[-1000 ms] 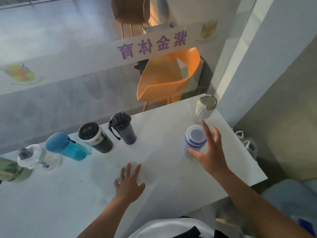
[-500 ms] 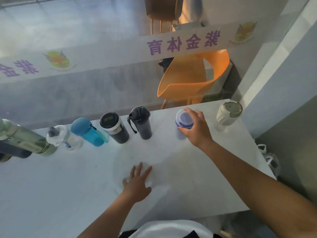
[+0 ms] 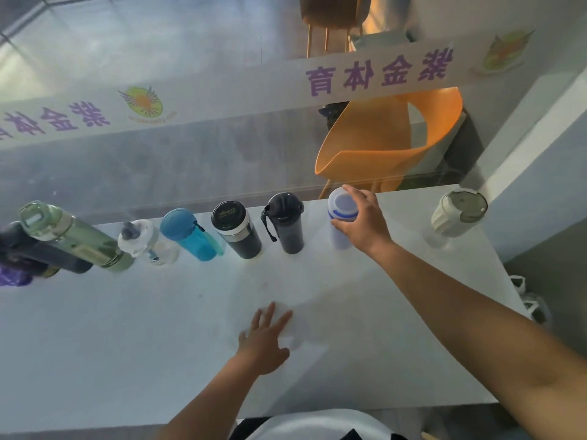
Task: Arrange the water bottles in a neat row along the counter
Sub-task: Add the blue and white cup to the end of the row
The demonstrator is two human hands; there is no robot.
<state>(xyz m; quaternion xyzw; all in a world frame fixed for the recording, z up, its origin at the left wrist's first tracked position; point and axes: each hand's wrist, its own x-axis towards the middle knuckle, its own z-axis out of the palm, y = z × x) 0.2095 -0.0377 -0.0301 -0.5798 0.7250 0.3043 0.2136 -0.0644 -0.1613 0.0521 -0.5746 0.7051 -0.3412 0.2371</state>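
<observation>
Gripping white bottle (image 3: pixel 341 217), right hand (image 3: pixel 365 223), counter's (image 3: pixel 397 312) back edge

My right hand (image 3: pixel 363 223) is covering the near side of the white bottle with the blue band (image 3: pixel 340 217), so I am not seeing how far my fingers wrap it. At the left edge a dark bottle (image 3: pixel 35 254) and a purple thing (image 3: pixel 12 277) are being cut off. The print on the black lid (image 3: pixel 229 212) is too small for reading.
</observation>
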